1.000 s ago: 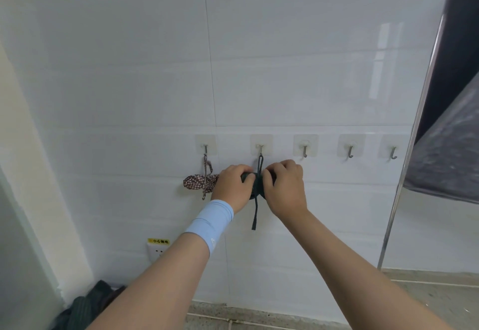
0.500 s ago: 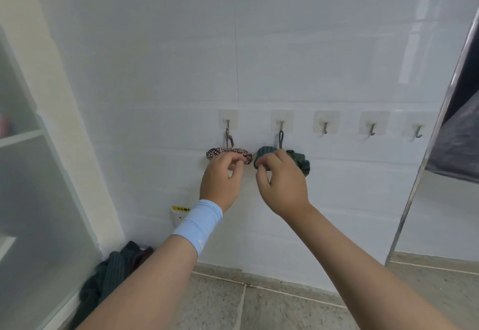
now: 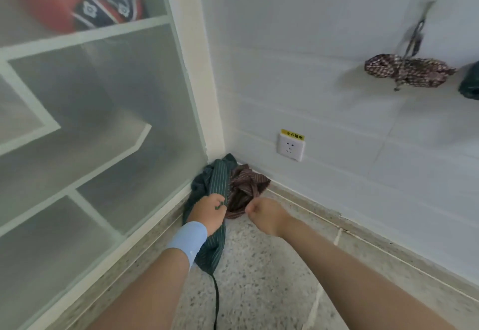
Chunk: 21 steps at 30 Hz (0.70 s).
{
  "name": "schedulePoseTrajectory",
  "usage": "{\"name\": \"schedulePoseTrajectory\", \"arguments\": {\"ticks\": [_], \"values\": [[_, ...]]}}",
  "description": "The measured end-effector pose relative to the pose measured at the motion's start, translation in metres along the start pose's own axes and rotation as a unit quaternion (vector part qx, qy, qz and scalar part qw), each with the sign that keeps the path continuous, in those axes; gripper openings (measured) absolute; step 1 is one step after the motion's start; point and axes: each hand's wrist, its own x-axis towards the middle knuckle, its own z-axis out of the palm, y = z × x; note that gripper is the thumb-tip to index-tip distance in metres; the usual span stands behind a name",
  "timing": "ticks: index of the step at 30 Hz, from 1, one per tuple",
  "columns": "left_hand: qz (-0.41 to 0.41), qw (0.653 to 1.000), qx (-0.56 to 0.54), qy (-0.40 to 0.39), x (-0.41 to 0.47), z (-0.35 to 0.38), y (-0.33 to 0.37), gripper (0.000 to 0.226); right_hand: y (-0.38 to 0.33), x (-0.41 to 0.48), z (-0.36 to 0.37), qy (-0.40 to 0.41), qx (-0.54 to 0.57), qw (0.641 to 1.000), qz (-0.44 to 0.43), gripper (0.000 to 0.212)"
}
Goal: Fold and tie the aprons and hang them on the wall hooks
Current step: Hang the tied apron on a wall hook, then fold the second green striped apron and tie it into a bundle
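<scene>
Our left hand point(image 3: 207, 213) grips the green striped apron point(image 3: 215, 177) in the floor corner; our right hand point(image 3: 267, 215) is clenched, empty, beside it. Both have dropped from beside the hung checked bundle point(image 3: 407, 70).

Left hand point(image 3: 207, 213) around green apron point(image 3: 215, 177)
</scene>
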Motion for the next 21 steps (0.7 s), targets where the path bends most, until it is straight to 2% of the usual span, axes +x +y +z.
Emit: {"name": "schedulePoseTrajectory", "arguments": {"ticks": [4,6,9,10,12,14,16,18,20,21], "values": [[-0.074,0.996,0.034,-0.038,0.035,0.008,-0.066,0.050,-0.009,0.053,0.052,-0.052,0.051,0.996,0.043,0.013],[-0.101,0.991,0.028,-0.078,0.048,0.017,-0.083,0.057,-0.008,0.072,0.066,-0.043,0.072,0.993,0.083,0.006],[-0.133,0.979,0.004,-0.156,0.063,0.031,-0.103,0.070,-0.005,0.100,0.098,-0.107,0.164,0.968,0.155,0.006],[-0.138,0.973,-0.017,-0.182,0.066,0.036,-0.109,0.075,-0.002,0.110,0.110,-0.108,0.180,0.963,0.168,0.015],[-0.148,0.963,-0.069,-0.217,0.063,0.042,-0.112,0.084,-0.001,0.117,0.126,-0.068,0.250,0.948,0.185,0.052],[-0.180,0.941,-0.153,-0.240,0.061,0.043,-0.114,0.093,-0.006,0.120,0.134,-0.042,0.307,0.926,0.214,0.067],[-0.197,0.924,-0.250,-0.214,0.062,0.043,-0.119,0.089,-0.007,0.124,0.140,-0.033,0.334,0.912,0.234,0.065],[-0.204,0.923,-0.295,-0.138,0.057,0.036,-0.118,0.071,-0.009,0.124,0.140,-0.023,0.350,0.912,0.211,0.060],[-0.181,0.959,-0.217,-0.014,0.053,0.026,-0.114,0.050,-0.008,0.122,0.137,-0.008,0.381,0.907,0.180,0.050],[-0.154,0.970,-0.179,0.051,0.051,0.021,-0.113,0.047,-0.009,0.118,0.132,-0.019,0.402,0.900,0.165,0.045]]}}
